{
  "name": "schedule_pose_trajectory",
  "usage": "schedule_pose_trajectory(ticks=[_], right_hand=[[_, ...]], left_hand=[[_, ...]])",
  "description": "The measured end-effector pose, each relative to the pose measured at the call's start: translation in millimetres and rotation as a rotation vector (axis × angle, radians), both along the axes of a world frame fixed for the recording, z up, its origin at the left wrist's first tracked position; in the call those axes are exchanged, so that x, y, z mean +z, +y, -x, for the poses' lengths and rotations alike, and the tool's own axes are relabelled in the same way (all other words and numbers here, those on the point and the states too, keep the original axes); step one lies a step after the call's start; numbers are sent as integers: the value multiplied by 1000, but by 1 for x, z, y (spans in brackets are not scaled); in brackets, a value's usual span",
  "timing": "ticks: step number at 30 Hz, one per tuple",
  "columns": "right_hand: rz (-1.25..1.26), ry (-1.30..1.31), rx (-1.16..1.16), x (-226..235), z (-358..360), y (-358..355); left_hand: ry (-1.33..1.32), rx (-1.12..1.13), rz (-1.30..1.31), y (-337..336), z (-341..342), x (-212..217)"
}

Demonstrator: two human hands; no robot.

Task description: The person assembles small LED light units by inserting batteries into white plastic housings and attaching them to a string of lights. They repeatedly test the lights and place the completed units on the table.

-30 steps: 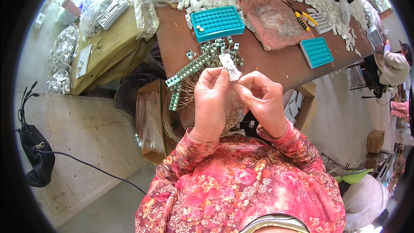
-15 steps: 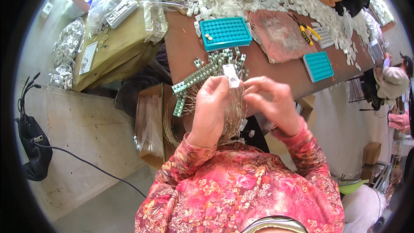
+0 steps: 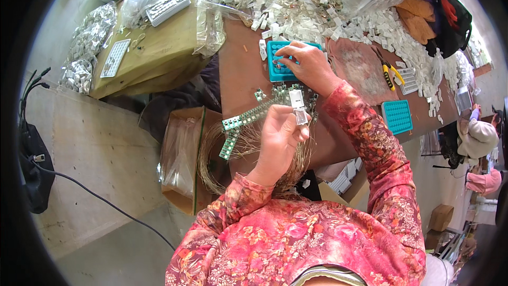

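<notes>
My left hand is closed on a small white plastic case, its clear lower end between thumb and fingers. The case is held up in front of a bundle of green circuit boards with thin wires hanging below. My right hand reaches over a teal tray with rows of round pockets. Its thumb and fingertips curve down at the tray's left side, with a gap between them. Small round pieces lie under those fingertips, partly hidden.
A heap of white plastic cases covers the table's far side. To the right are a pink cloth, yellow-handled pliers and a second teal tray. An open cardboard box stands below left. Another person is at far right.
My right hand has left the case and moved forward to the teal tray. My left hand still holds the case, now tilted more upright and slightly to the right and lower in view.
</notes>
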State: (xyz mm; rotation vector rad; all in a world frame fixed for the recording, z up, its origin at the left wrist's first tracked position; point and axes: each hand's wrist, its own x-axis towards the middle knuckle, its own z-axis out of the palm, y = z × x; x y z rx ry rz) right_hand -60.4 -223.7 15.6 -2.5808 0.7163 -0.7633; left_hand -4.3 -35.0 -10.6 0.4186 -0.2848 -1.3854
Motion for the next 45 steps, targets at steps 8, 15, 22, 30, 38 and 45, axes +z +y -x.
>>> schedule_pose_trajectory(ticks=[8,15,22,30,38,45], right_hand=[[-63,18,-45,-7,-15,-9],[-75,-63,-89,-4,-6,-12],[99,58,11,-9,-8,-9],[-136,-20,-29,-3,-1,-8],[-54,71,117,1,-8,-1],[-41,151,55,2,-3,-5]], left_hand=[[-3,-13,31,-3,-1,-22],[28,-13,49,-3,-1,-25],[45,-17,63,-5,-2,-25],[66,-18,46,-5,-2,-24],[62,11,33,-6,-1,-24],[78,10,28,-6,-1,-26]])
